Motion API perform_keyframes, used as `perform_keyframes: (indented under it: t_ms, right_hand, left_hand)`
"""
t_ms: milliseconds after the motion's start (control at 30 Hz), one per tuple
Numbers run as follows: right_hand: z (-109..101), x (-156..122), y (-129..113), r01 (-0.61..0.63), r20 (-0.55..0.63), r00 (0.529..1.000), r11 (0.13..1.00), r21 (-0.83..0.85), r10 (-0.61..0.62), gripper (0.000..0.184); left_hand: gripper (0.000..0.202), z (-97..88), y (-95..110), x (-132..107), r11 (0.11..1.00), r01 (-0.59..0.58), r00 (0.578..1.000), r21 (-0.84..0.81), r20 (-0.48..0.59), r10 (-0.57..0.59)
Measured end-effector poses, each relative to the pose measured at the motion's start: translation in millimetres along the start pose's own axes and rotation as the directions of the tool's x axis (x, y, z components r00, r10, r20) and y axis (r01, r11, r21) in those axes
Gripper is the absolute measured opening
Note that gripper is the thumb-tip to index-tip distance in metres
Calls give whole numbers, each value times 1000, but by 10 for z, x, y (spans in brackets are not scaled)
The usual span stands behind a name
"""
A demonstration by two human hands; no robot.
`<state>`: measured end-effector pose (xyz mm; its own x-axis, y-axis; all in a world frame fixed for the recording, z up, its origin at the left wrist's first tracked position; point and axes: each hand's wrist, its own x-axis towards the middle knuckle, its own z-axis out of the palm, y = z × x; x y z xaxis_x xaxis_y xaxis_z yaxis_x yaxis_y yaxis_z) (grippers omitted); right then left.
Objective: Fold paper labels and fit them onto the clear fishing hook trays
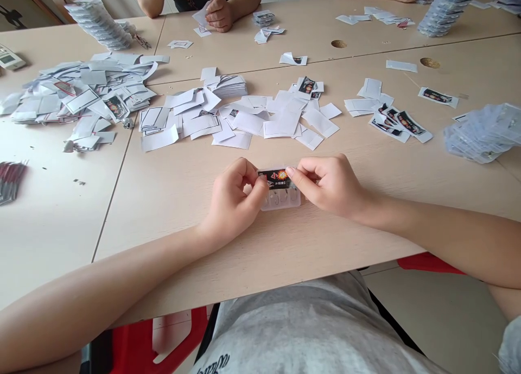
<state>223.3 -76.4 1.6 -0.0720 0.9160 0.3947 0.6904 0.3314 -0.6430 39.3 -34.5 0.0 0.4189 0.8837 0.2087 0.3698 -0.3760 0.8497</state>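
A small clear plastic box (280, 201) with fish hooks inside lies on the table in front of me. Over its far part is a black printed sticker (280, 178) with an orange burst. My left hand (240, 197) pinches the sticker's left end between thumb and forefinger. At the other end, my right hand (328, 184) pinches the sticker's right edge, thumb on top. I cannot tell how much of the sticker touches the lid.
Paper labels (280, 116) lie scattered beyond my hands, with a larger heap (93, 92) at the left. Clear boxes (484, 132) are piled at the right; stacks (100, 24) stand farther back. Across the table, a person's hand (220, 14) holds a paper piece.
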Motion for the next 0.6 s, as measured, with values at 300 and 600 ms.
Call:
perform_keyframes:
  t_ms: [300,600]
  right_hand:
    - [46,-11,19,6,-3,1000,999,50,-6,40]
    - [75,-4,38,-44,-14,999,990,131,47,45]
  left_hand:
    - [22,-1,-59,-6,1000,-11,1000,-18,8,12]
    - [21,-19,-69,6,990,63,997,-128,47,-57]
